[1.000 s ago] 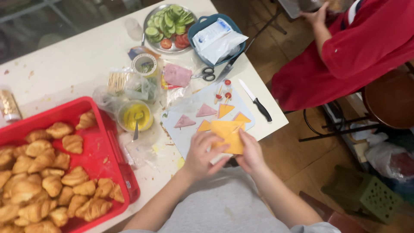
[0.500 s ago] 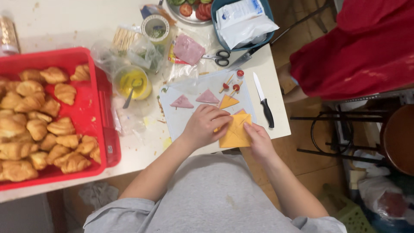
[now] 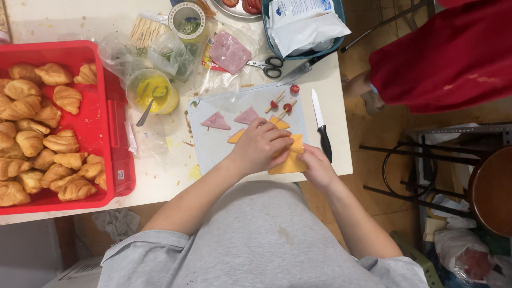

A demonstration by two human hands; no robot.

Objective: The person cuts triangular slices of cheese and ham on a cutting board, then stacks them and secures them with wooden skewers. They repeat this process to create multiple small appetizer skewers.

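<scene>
Orange cheese slices (image 3: 290, 160) lie stacked at the near right corner of the pale cutting board (image 3: 213, 144), and both of the person's hands are on them. The left hand (image 3: 261, 146) rests flat over the top of the stack, fingers curled lightly down and pressing the cheese rather than gripping it. The right hand (image 3: 317, 168) comes in from the board's right edge, its fingertips pinching the corner of the stack; how many slices it holds cannot be told.

Farther up the board lie two pink triangles of ham (image 3: 216, 121) and small cheese triangles (image 3: 278, 121), with two toothpick skewers tipped with red tomato (image 3: 282, 101) near the far right corner. A black-handled knife (image 3: 320, 125) lies just off the board's right edge, untouched. Left of the board stand a yellow sauce cup with a spoon (image 3: 152, 92) and a red tray of croissants (image 3: 48, 122); beyond the board are scissors (image 3: 266, 65) and a pack of ham (image 3: 228, 52).

The step in hand looks like separating or squaring up cheese slices, with some triangles already cut. The next move likely calls for lifting one slice cleanly without tearing it, then reaching for the knife.
</scene>
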